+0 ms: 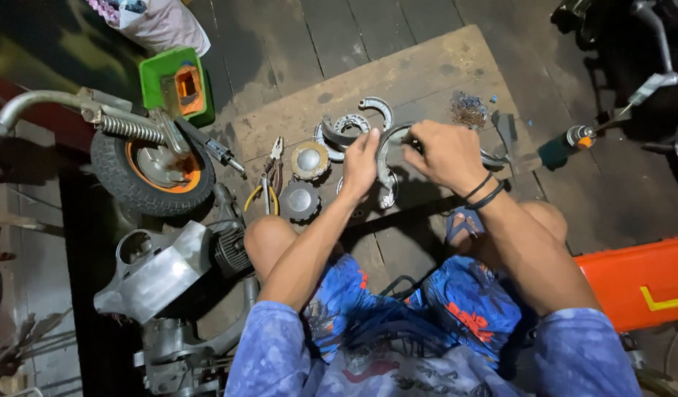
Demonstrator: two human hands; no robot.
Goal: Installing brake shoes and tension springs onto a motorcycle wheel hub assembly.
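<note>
My left hand (361, 163) grips the side of a curved metal brake shoe (385, 166), holding it above a wooden board (427, 66). My right hand (447, 153) is closed on the shoe's upper end, fingers pinched around a small part I cannot make out. Two black bands circle the right wrist. Other brake shoes (346, 126) lie on the board just beyond my hands.
Two round metal caps (309, 159) and pliers with yellow handles (265, 192) lie left of my hands. A small wheel with an orange hub (153, 171), a grey engine casing (159, 268), a green tub (174, 82) and an orange box (640, 279) surround me.
</note>
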